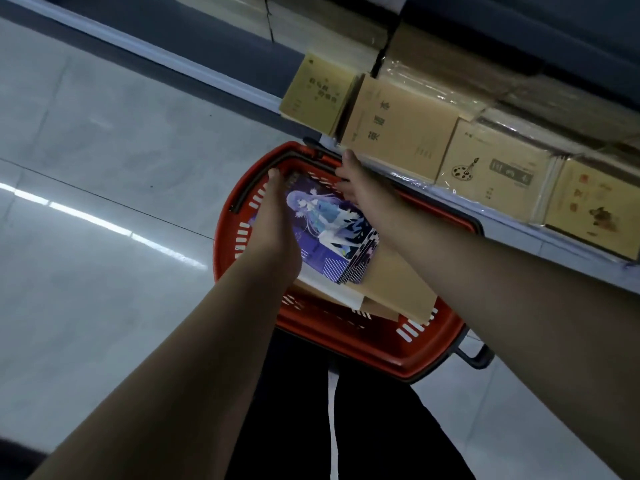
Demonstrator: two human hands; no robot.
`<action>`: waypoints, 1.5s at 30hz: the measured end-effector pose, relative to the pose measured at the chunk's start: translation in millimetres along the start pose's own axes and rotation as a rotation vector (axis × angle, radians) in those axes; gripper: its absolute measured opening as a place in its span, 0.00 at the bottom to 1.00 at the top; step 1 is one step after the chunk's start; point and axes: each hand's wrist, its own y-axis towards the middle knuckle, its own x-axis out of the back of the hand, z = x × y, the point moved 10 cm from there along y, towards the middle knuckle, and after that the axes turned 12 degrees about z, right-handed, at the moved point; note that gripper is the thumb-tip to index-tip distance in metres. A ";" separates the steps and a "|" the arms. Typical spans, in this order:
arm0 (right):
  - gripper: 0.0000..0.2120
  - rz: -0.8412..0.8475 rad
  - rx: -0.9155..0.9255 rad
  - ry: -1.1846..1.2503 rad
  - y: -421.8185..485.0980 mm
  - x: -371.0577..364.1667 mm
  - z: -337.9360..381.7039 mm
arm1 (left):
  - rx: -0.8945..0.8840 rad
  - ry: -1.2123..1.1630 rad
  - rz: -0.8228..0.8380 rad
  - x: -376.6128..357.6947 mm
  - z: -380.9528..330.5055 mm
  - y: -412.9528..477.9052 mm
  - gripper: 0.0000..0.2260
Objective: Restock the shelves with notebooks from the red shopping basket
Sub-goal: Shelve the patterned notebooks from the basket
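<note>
The red shopping basket (381, 355) stands on the floor below the shelf. A stack of purple notebooks (325, 220) with an anime figure on the cover lies in it, on top of brown kraft notebooks (391, 289). Both my arms reach down into the basket. My left hand (273, 230) holds the stack along its left edge, with the fingers hidden beneath it. On the far right edge of the stack, my right hand (360, 185) grips with its fingers curled down out of sight.
The shelf edge (502, 220) runs diagonally at the right, just above the basket. Kraft-cover notebooks (398, 129) stand on it in a row, some in plastic wrap. The basket's black handle (474, 358) sticks out at the near right. Pale tiled floor (104, 271) lies to the left.
</note>
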 end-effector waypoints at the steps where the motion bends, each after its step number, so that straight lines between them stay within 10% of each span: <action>1: 0.35 -0.005 -0.010 -0.026 6.0 -1.7 -3.9 | 0.008 -0.025 -0.033 6.8 5.4 3.5 0.24; 13: 0.28 0.082 -0.084 -0.374 54.4 -2.3 -77.9 | 0.220 -0.314 -0.227 25.9 73.6 21.3 0.25; 24: 0.44 0.010 0.009 -0.827 66.1 0.6 -95.0 | 0.225 -0.295 -0.258 57.8 95.2 47.7 0.09; 32: 0.45 0.077 0.008 -0.892 70.8 3.7 -90.6 | 0.209 -0.243 -0.186 35.9 102.7 74.3 0.15; 45: 0.44 0.032 0.042 -0.059 18.0 14.9 -93.2 | 0.098 0.066 -0.159 63.3 63.8 43.4 0.13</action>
